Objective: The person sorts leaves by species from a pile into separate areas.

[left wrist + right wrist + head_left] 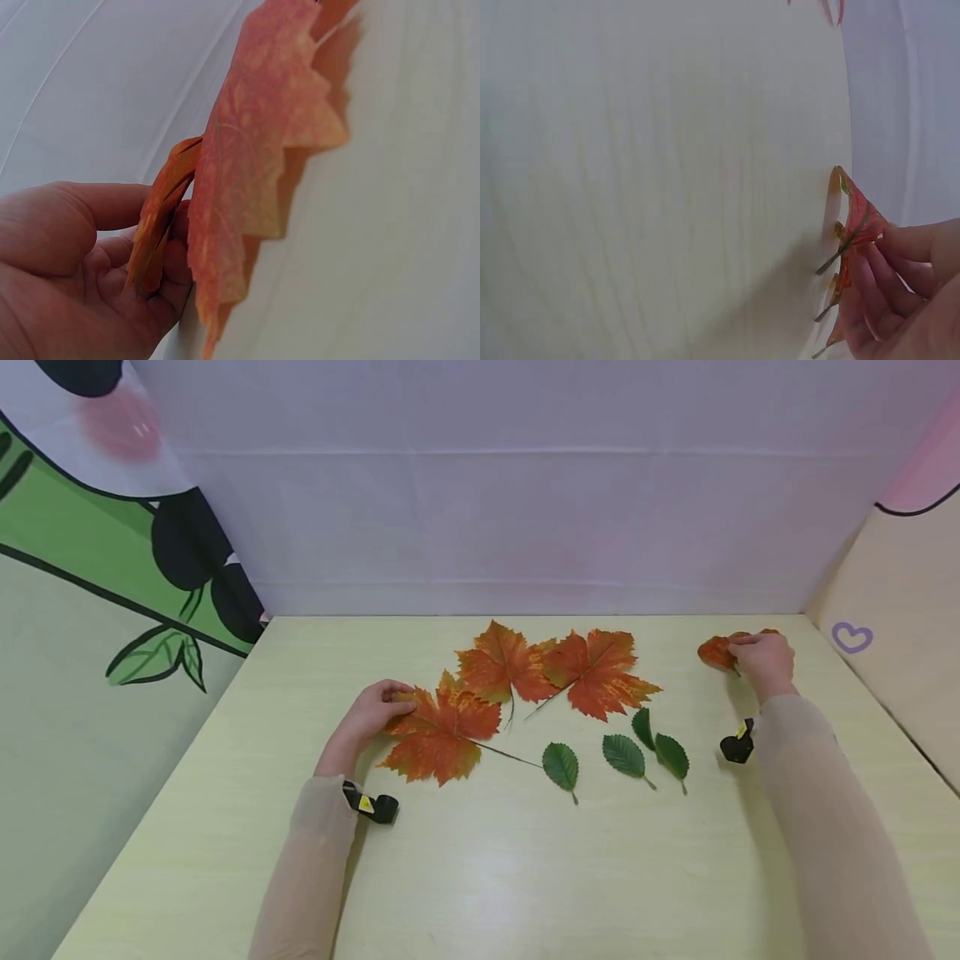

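My left hand [367, 714] pinches the left edge of a large orange maple leaf [442, 739] on the table. In the left wrist view, my thumb and fingers close round a curled lobe [154, 217], beside the leaf's broad blade [255, 127]. At the far right of the table, my right hand [767, 662] holds a small orange-red leaf [716, 653]. The right wrist view has that leaf [864, 217] between thumb and fingers, with other small stemmed leaves partly hidden under the hand.
Two more orange maple leaves, one in the middle [498, 664] and one right of it [603, 672], overlap at the back. Several green leaves lie nearer, among them a left one [561, 767] and a right one [672, 755]. A pale curtain [480, 527] hangs behind the table [480, 877].
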Tool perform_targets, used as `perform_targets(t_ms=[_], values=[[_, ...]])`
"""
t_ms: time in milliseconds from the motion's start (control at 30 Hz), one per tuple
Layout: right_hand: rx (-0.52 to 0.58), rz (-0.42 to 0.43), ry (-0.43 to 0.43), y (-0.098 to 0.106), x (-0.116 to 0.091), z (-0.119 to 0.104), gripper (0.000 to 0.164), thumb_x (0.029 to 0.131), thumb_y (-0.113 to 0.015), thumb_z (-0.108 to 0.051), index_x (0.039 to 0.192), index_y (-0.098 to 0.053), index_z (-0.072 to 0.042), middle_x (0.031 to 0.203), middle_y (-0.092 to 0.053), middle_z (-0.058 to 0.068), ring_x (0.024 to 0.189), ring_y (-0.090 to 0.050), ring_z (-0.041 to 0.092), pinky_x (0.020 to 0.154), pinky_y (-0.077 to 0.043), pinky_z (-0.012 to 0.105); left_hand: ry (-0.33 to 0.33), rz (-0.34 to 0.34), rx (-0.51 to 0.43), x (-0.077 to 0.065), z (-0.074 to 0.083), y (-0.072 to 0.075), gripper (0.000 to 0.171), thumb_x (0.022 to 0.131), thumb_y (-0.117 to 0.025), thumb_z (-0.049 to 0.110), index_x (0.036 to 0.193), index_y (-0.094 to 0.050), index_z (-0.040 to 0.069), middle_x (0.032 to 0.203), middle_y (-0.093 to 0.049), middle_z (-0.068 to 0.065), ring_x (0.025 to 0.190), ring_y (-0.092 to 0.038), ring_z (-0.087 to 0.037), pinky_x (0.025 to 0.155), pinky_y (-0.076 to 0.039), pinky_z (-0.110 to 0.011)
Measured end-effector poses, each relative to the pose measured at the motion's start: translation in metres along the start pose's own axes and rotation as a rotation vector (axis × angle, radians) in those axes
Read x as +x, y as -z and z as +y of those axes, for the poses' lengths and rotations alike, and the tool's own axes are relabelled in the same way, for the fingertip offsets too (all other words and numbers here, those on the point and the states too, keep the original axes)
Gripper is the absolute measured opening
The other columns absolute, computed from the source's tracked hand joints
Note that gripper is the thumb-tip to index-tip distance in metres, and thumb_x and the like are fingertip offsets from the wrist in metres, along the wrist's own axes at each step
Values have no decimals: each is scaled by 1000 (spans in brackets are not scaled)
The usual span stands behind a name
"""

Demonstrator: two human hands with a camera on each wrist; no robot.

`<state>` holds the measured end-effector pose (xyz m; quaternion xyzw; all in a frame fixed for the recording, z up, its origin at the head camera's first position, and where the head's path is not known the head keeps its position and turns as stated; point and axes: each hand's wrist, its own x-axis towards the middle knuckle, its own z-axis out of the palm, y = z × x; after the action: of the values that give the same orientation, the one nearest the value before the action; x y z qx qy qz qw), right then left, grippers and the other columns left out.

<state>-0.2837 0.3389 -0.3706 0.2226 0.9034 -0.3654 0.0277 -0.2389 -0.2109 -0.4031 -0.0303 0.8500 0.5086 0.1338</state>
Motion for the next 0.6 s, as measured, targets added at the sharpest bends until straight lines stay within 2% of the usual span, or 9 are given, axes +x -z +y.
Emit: perform_targets(t_ms=[133, 267, 400, 500, 600], values=[[-103, 5, 61, 6, -6, 1, 43, 92, -47, -28, 120, -51, 4, 127, -41, 28, 113, -37, 47, 85, -35, 51, 4, -4, 1, 1, 1, 0, 36, 90, -58, 17, 122, -49, 4, 113, -49, -13, 96, -46, -23, 81, -40, -29], [-151, -17, 111, 10, -15, 1, 44, 92, -48, -30, 118, -51, 6, 123, -44, 28, 107, -41, 48, 77, -38, 50, 1, -3, -3, 0, 1, 0, 37, 90, -57, 17, 123, -49, 3, 117, -49, -15, 99, -46, -25, 84, -39, -31], [-187, -64, 196, 10, -25, 4, 50, 91, -49, -34, 117, -52, 8, 122, -45, 30, 106, -41, 47, 77, -38, 50, 5, -4, -4, 1, 0, 0, 37, 90, -57, 17, 123, -49, 4, 117, -47, -15, 99, -44, -25, 85, -38, -32], [-218, -103, 270, 8, -35, 8, 53, 90, -52, -38, 115, -54, 8, 116, -51, 29, 100, -47, 44, 73, -40, 46, 4, -5, -4, 1, -1, 0, 37, 90, -57, 17, 123, -49, 4, 117, -47, -15, 99, -44, -25, 86, -39, -33], [-257, -131, 335, 5, -46, 9, 53, 88, -55, -39, 111, -56, 8, 104, -59, 27, 89, -54, 36, 65, -43, 35, 0, -5, -4, 1, -1, -1, 38, 90, -57, 17, 123, -49, 3, 117, -48, -15, 99, -44, -25, 85, -39, -32]])
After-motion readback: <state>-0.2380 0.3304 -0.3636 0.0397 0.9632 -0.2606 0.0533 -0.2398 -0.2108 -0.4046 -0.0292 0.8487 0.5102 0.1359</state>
